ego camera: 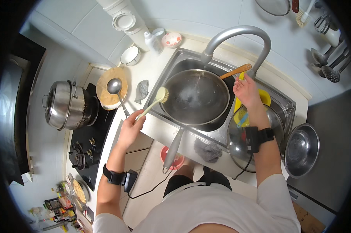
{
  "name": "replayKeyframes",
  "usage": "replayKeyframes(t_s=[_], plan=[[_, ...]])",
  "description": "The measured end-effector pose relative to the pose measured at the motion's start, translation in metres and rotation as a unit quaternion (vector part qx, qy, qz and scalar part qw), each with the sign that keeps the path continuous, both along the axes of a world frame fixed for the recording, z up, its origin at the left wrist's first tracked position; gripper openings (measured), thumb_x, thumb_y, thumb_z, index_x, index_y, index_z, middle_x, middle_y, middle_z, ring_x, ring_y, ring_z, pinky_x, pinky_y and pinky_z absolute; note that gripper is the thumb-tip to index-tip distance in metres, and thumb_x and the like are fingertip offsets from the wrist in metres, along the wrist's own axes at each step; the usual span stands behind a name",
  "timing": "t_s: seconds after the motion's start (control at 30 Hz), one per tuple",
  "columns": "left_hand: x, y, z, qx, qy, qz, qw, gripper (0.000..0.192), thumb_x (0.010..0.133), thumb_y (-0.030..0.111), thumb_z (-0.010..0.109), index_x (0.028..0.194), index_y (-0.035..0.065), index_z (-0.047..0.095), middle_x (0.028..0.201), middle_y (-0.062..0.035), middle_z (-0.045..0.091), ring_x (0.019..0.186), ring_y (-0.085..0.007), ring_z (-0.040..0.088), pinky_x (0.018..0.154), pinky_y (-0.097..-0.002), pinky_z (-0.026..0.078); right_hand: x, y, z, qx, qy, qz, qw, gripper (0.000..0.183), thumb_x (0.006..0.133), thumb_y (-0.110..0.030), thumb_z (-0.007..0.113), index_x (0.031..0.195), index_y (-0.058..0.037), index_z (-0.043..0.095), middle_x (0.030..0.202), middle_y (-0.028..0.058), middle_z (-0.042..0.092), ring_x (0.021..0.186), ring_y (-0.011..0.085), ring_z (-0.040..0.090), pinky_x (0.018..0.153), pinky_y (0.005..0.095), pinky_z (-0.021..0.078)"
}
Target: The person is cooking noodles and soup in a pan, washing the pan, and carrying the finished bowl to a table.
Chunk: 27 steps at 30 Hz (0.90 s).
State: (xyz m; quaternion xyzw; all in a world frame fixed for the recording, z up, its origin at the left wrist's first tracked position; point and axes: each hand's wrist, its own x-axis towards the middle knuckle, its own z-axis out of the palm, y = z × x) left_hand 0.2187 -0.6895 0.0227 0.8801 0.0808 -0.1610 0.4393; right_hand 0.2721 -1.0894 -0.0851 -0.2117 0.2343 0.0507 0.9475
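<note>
My left hand (131, 128) grips the pale handle of a dish brush (162, 95), its bristled head just over the left rim of a wok (193, 97). The dark wok lies across the stainless sink (178, 56), its grey handle (174, 150) pointing towards me. A thin stream from the curved faucet (239, 30) falls into it, and whitish water shows in the middle. My right hand (246, 88) is by the faucet's base with fingers partly spread and nothing visibly held. Beside it, a wooden handle (236, 70) slants from the wok's far rim; what it belongs to is unclear.
A glass lid (232, 139) leans over the sink's right side, near a yellow basket (264, 97) and a metal basin (302, 150). A grey cloth (209, 150) lies on the front edge. Leftward are a ladle (114, 86) and a steel pot (64, 104) on the stove.
</note>
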Motion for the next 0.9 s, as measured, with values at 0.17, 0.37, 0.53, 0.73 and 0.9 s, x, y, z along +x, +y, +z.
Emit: replayKeyframes(t_s=[0.17, 0.37, 0.53, 0.73, 0.9], plan=[[0.038, -0.016, -0.004, 0.165, -0.029, -0.204, 0.964, 0.034, 0.080, 0.026, 0.050, 0.106, 0.0044, 0.053, 0.076, -0.0084, 0.058, 0.064, -0.0166, 0.054, 0.062, -0.0279, 0.043, -0.060, 0.078, 0.015, -0.196, 0.012, 0.136, 0.971, 0.029, 0.076, -0.034, 0.057, 0.081, -0.0057, 0.050, 0.075, 0.0036, 0.050, 0.065, 0.0120, 0.048, 0.057, 0.0239, 0.0415], [0.098, -0.060, -0.049, 0.342, 0.010, -0.414, 0.844, 0.033, 0.080, 0.029, 0.045, 0.100, 0.0058, 0.056, 0.090, -0.0166, 0.058, 0.083, -0.0326, 0.054, 0.075, -0.0367, 0.043, -0.161, 0.183, -0.006, -0.179, 0.063, 0.364, 0.912, 0.056, 0.078, -0.035, 0.055, 0.113, 0.0043, 0.038, 0.106, 0.0122, 0.047, 0.097, 0.0184, 0.049, 0.077, 0.0284, 0.0452], [0.141, -0.083, -0.128, 0.336, -0.043, -0.513, 0.789, 0.031, 0.082, 0.027, 0.042, 0.099, 0.0046, 0.055, 0.089, -0.0197, 0.057, 0.085, -0.0339, 0.053, 0.078, -0.0396, 0.042, -0.159, 0.235, -0.010, -0.051, 0.067, 0.327, 0.941, 0.062, 0.077, -0.028, 0.058, 0.119, 0.0017, 0.023, 0.106, 0.0133, 0.046, 0.080, 0.0176, 0.055, 0.071, 0.0281, 0.0477], [0.144, -0.146, -0.153, 0.215, -0.073, -0.552, 0.803, 0.031, 0.081, 0.024, 0.042, 0.101, 0.0030, 0.053, 0.086, -0.0212, 0.056, 0.084, -0.0346, 0.053, 0.076, -0.0409, 0.042, -0.158, 0.262, -0.003, -0.073, 0.040, 0.249, 0.965, 0.031, 0.081, -0.013, 0.049, 0.103, -0.0022, 0.030, 0.084, 0.0080, 0.048, 0.060, 0.0170, 0.056, 0.055, 0.0310, 0.0494], [0.117, -0.114, -0.111, 0.115, -0.042, -0.675, 0.727, 0.026, 0.080, 0.017, 0.045, 0.101, 0.0046, 0.053, 0.074, -0.0205, 0.057, 0.069, -0.0348, 0.056, 0.064, -0.0408, 0.045, -0.154, 0.257, 0.002, -0.093, 0.032, 0.261, 0.960, 0.036, 0.080, -0.013, 0.048, 0.108, -0.0021, 0.029, 0.072, 0.0075, 0.049, 0.055, 0.0188, 0.056, 0.051, 0.0294, 0.0487]])
